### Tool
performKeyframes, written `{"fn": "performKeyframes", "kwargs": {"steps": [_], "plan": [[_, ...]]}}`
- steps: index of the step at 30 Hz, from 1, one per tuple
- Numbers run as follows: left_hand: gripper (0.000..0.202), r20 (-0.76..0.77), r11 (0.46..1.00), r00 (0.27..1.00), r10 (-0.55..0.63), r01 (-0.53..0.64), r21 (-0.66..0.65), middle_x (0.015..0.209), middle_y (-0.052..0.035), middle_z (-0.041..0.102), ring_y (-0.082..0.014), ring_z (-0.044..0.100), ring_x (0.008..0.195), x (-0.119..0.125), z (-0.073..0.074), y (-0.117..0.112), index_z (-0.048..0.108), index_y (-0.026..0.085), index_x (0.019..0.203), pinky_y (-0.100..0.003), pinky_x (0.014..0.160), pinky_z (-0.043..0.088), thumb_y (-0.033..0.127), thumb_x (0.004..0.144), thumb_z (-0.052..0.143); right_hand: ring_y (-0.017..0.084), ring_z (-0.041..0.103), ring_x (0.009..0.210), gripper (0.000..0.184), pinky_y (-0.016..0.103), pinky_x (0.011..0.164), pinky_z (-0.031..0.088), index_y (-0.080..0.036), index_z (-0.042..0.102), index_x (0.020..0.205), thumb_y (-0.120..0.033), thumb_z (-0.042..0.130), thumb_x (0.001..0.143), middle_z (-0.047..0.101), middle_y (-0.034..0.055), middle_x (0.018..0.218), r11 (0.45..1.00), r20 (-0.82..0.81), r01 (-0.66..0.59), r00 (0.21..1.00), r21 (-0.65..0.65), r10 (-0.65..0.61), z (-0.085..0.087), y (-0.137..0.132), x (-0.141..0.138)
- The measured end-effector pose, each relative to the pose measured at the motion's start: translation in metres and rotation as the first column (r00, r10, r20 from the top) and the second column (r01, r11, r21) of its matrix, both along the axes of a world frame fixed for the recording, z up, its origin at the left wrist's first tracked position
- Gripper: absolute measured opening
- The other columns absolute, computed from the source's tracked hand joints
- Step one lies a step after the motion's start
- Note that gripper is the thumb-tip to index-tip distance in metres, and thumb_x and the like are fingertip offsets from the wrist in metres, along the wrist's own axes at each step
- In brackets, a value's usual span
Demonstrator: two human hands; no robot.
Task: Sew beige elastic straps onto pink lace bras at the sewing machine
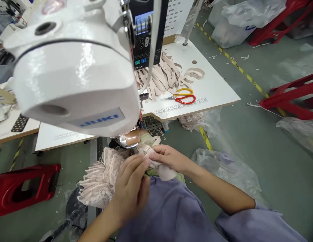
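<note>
My right hand point(171, 158) pinches a beige piece of lace-trimmed garment point(166, 172) between thumb and fingers, just below the sewing machine's work end. Beside it, my left hand point(132, 185) reaches up to the same garment. Its fingers are stretched out near the edge, with the thumb hanging apart and slightly blurred. Part of the garment is hidden behind the fingers. A bundle of beige lace pieces point(102, 178) hangs to the left of my left hand. Above both hands is the white sewing machine head point(78, 80).
On the white table point(217, 94) lie a heap of beige straps point(161, 75) and scissors with red and yellow handles point(185, 98). The machine's control panel point(143, 42) stands behind. Red stools point(298, 95) and plastic bags point(229, 171) are on the floor.
</note>
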State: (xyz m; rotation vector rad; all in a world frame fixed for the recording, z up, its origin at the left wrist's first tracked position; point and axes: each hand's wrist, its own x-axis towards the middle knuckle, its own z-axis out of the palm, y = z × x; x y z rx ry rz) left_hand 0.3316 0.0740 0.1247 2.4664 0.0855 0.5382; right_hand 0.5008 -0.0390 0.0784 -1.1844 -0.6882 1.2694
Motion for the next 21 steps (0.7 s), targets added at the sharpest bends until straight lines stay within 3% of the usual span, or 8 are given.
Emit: {"fn": "performKeyframes", "kwargs": {"steps": [3,6,8,10,13,15,18,21], "plan": [[0.028,-0.187,0.989,0.98,-0.065,0.088,0.121,0.112,-0.0174,0.069,-0.0318,0.061,0.115,0.017,-0.002,0.014,0.063,0.012,0.118,-0.049,0.1,0.047,0.022,0.097,0.047,0.016,0.054,0.064,0.035,0.026,0.056,0.04,-0.019,0.064,0.079,-0.047,0.052,0.097,0.061,0.0003,0.071,0.959,0.323,-0.282,0.911,0.038,0.255,0.003,0.006,0.002],[0.036,-0.46,0.962,0.885,0.073,-0.184,-0.201,0.066,-0.0088,0.063,-0.025,0.064,0.074,0.027,-0.026,0.028,0.065,0.017,0.073,-0.041,0.081,0.05,0.035,0.097,0.046,0.016,0.051,0.061,0.029,0.028,0.054,0.032,-0.018,0.063,0.073,-0.026,0.05,0.097,0.06,0.0025,0.067,0.969,0.837,-0.228,0.51,-0.092,0.2,-0.005,0.012,-0.002],[0.044,-0.558,0.761,0.829,-0.027,-0.345,-0.55,0.055,-0.0053,0.056,-0.0219,0.06,0.062,0.029,-0.045,0.035,0.06,0.019,0.065,-0.036,0.071,0.049,0.046,0.096,0.047,0.018,0.05,0.061,0.026,0.031,0.054,0.029,-0.017,0.065,0.074,-0.017,0.049,0.096,0.06,0.0052,0.067,0.991,0.969,-0.087,0.215,-0.104,0.121,-0.016,0.015,-0.005],[0.045,-0.522,0.52,0.836,-0.171,-0.373,-0.768,0.053,-0.0021,0.053,-0.0203,0.059,0.058,0.028,-0.06,0.038,0.06,0.019,0.07,-0.033,0.065,0.049,0.054,0.095,0.046,0.02,0.052,0.063,0.025,0.033,0.055,0.031,-0.016,0.067,0.08,-0.014,0.048,0.096,0.06,0.0062,0.067,0.998,0.995,-0.046,0.09,-0.047,0.051,-0.027,0.017,-0.007],[0.042,-0.441,0.361,0.882,-0.166,-0.361,-0.86,0.056,0.0026,0.048,-0.016,0.055,0.056,0.023,-0.068,0.035,0.055,0.019,0.076,-0.029,0.062,0.048,0.057,0.093,0.047,0.024,0.059,0.083,0.022,0.035,0.07,0.043,-0.017,0.068,0.103,-0.016,0.047,0.097,0.066,0.0098,0.088,0.993,0.982,-0.018,0.154,0.116,-0.112,-0.032,0.015,-0.008],[0.039,-0.406,0.324,0.908,-0.102,-0.356,-0.876,0.061,0.0026,0.05,-0.0121,0.05,0.057,0.02,-0.065,0.03,0.053,0.019,0.075,-0.025,0.061,0.044,0.053,0.093,0.052,0.026,0.06,0.095,0.022,0.037,0.08,0.047,-0.019,0.064,0.114,-0.021,0.053,0.096,0.066,0.0104,0.101,0.971,0.932,0.088,0.275,0.222,-0.238,-0.031,0.012,-0.008],[0.034,-0.371,0.37,0.929,-0.017,-0.338,-0.865,0.071,-0.0002,0.057,-0.0108,0.047,0.059,0.016,-0.056,0.024,0.057,0.017,0.075,-0.023,0.059,0.039,0.045,0.094,0.055,0.024,0.062,0.091,0.017,0.036,0.078,0.05,-0.022,0.065,0.109,-0.032,0.061,0.095,0.066,0.0072,0.096,0.95,0.867,0.184,0.395,0.251,-0.305,-0.029,0.009,-0.013],[0.031,-0.384,0.495,0.921,0.064,-0.364,-0.789,0.073,-0.0017,0.061,-0.0127,0.05,0.061,0.015,-0.052,0.022,0.061,0.016,0.079,-0.025,0.06,0.04,0.04,0.095,0.051,0.022,0.065,0.091,0.02,0.034,0.072,0.051,-0.022,0.067,0.11,-0.037,0.06,0.098,0.069,0.0069,0.099,0.972,0.868,0.178,0.446,0.152,-0.217,-0.03,0.01,-0.019]]}}
